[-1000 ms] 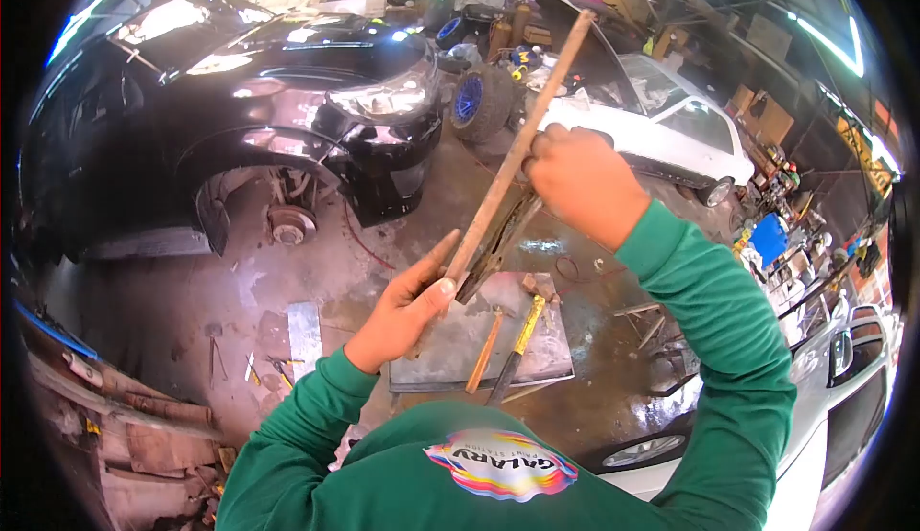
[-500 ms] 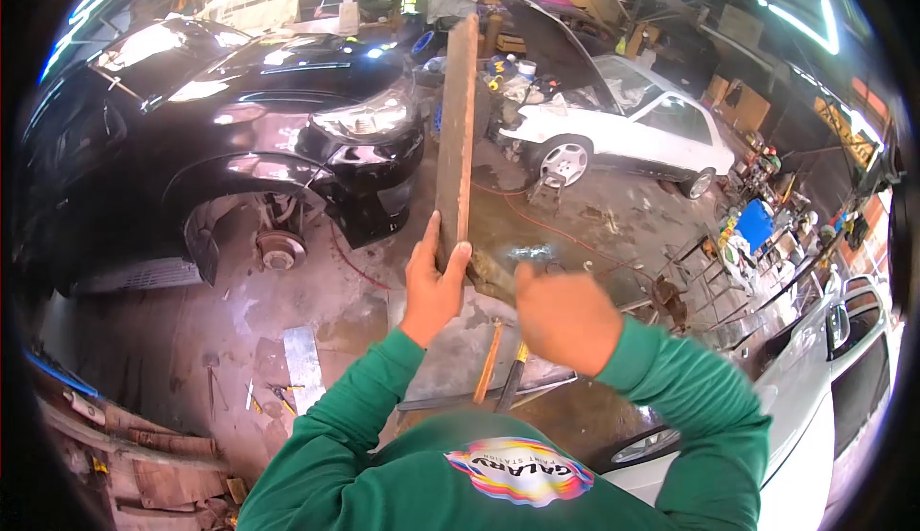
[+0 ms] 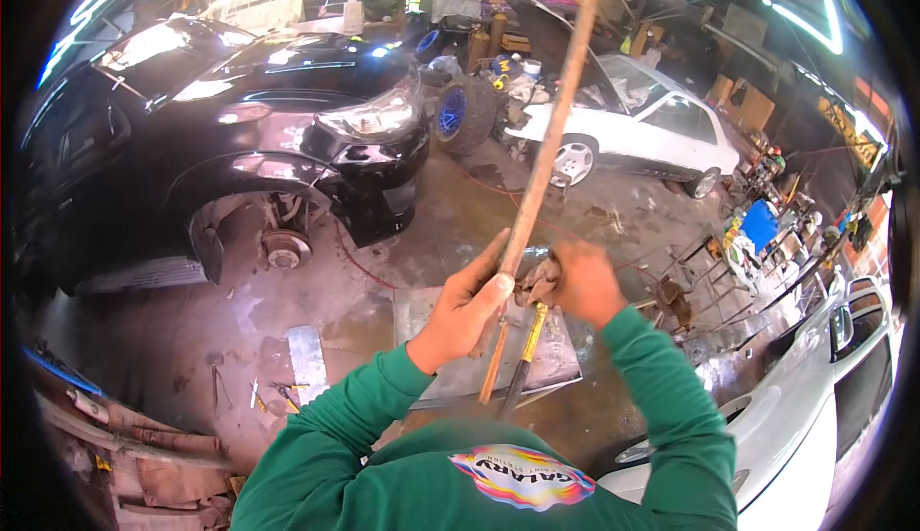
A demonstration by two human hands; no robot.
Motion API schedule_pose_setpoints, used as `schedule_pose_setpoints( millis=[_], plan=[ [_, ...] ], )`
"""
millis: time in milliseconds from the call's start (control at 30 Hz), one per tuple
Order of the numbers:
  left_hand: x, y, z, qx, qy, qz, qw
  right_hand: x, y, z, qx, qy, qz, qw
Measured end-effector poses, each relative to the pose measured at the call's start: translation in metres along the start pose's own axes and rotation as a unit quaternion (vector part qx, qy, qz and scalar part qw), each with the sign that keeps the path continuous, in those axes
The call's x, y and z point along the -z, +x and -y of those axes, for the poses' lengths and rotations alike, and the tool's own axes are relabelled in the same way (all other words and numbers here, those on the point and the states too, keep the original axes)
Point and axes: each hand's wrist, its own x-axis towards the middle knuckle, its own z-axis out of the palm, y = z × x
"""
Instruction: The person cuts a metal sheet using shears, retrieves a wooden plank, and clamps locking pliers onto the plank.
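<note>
A long wooden plank point(image 3: 553, 138) stands tilted up and to the right, its narrow edge toward me. My left hand point(image 3: 462, 306) is closed around its lower end, thumb on the edge. Close to the plank's right side, my right hand point(image 3: 586, 282) is closed on a crumpled brownish rag point(image 3: 540, 282); its fingertips are partly hidden. Below the hands, a yellow-and-black handle point(image 3: 525, 358) and a wooden handle point(image 3: 494, 363) lie over a grey metal panel point(image 3: 431, 378). The heads of both tools cannot be made out.
A black car point(image 3: 278, 128) with one front wheel off is on the left. A white car point(image 3: 661, 138) with its hood raised stands behind, near a blue-rimmed wheel point(image 3: 450, 111). Another white car point(image 3: 795, 445) is close on my right. Tools point(image 3: 283, 399) lie on the floor.
The plank has turned from nearly upright to leaning right, and my left hand has moved right and down with it. My right hand has shifted slightly up and right; the rag now shows.
</note>
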Motion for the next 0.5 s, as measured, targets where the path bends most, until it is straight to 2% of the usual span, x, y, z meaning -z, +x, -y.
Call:
schedule_pose_setpoints(
  millis=[67,167,233,267,333,367,433,467,500],
  plan=[
    [0.005,-0.006,0.003,0.015,-0.003,0.009,1.000,0.030,0.015,-0.007,0.062,-0.152,-0.032,0.986],
    [0.004,-0.013,-0.006,0.042,0.009,0.015,0.999,0.078,0.042,-0.006,0.120,-0.191,-0.026,0.974],
    [0.005,-0.016,-0.001,-0.016,0.115,-0.017,0.993,0.103,0.056,0.001,0.250,-0.359,-0.100,0.894],
    [0.007,-0.014,0.002,-0.015,0.117,-0.020,0.993,0.111,0.058,0.009,0.252,-0.356,-0.101,0.894],
    [0.015,-0.008,0.011,-0.035,0.185,-0.106,0.976,0.124,0.057,0.030,0.220,-0.430,-0.120,0.867],
    [0.020,-0.007,0.012,-0.034,0.185,-0.107,0.976,0.133,0.052,0.041,0.221,-0.429,-0.120,0.868],
    [0.033,-0.004,0.012,-0.090,0.329,-0.161,0.926,0.148,0.038,0.062,0.081,-0.301,0.052,0.949],
    [0.037,-0.002,0.013,-0.122,0.361,-0.174,0.908,0.149,0.028,0.071,0.056,-0.293,0.054,0.953],
    [0.039,-0.004,0.007,-0.074,0.381,-0.165,0.907,0.145,0.012,0.080,0.031,-0.285,0.056,0.956]
  ],
)
